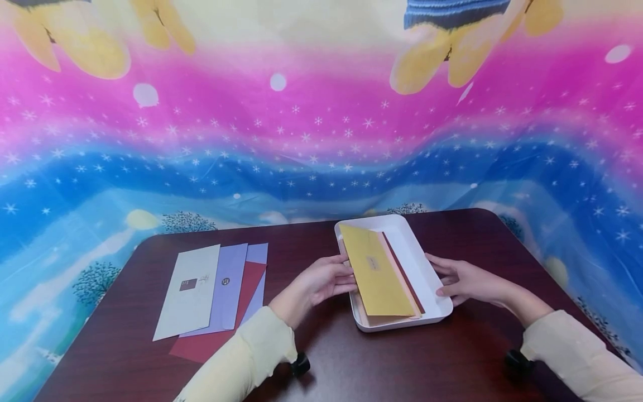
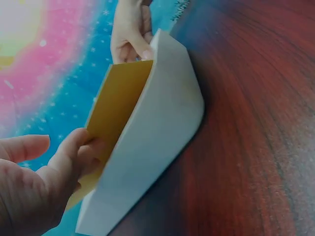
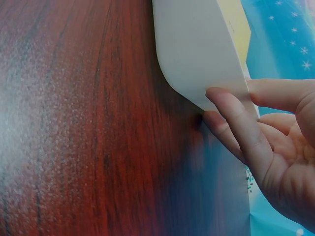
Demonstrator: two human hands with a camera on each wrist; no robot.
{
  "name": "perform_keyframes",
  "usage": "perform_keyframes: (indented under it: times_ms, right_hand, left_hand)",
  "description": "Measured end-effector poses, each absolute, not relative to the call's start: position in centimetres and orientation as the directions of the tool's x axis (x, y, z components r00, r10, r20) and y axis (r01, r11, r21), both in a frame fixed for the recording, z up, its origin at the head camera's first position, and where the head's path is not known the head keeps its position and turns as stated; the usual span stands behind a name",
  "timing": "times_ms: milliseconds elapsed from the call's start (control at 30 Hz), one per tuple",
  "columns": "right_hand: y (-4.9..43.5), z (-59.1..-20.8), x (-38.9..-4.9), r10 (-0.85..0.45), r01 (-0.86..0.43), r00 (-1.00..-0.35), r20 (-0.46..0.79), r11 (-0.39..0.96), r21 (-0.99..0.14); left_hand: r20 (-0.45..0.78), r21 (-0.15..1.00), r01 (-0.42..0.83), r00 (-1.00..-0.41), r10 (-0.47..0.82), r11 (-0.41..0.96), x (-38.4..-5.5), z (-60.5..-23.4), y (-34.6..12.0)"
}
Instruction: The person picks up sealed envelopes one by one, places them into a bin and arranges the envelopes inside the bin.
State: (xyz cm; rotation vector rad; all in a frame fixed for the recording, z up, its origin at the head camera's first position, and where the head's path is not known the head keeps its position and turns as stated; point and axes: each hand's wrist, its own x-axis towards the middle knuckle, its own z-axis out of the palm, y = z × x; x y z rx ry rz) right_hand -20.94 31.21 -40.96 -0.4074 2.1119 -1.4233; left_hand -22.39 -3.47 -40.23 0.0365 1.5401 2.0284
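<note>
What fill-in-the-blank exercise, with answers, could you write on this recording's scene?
1. The right hand holds the edge of the ____.
2. The gold envelope rests in a tray coloured ____.
3. As the person sees it, the pile of envelopes outside the tray lies to its ____.

Missing words: tray; white; left.

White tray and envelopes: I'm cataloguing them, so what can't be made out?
Head: the mark on the gold envelope, too small to read.
Head: part of the red envelope, covered by the front purple envelope.
Left wrist: inside of the white tray, hidden by its wall.
Right wrist: much of the gold envelope, hidden by the tray's wall.
</note>
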Motion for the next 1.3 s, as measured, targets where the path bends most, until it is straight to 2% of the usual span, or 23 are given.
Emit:
perform_keyframes:
  times_ms: [300,800,1067,1300]
  right_hand:
    - [31.1,-40.9,-20.9,-0.524,0.063,-0.802,-0.286,0.402,-0.914]
    - [31.1,-40.8,-20.9,-0.529,0.071,-0.797,-0.292,0.399,-0.914]
    - [31.1,-40.6,-20.8,-0.523,0.070,-0.801,-0.291,0.401,-0.913]
    - [31.1,-40.8,-20.8,-0.524,0.074,-0.800,-0.291,0.396,-0.915]
  left_hand:
    - [-0.311,0.886,-0.438,-0.805,0.505,-0.153,-22.0,-38.3,-5.9]
    - [-0.243,0.933,-0.338,-0.844,0.478,-0.123,-21.9,-36.2,-11.0]
    - [-0.184,0.977,-0.214,-0.856,0.484,-0.006,-22.3,-34.1,-13.7]
    - [-0.158,0.985,-0.104,-0.869,0.470,0.138,-22.2,-34.0,-17.0]
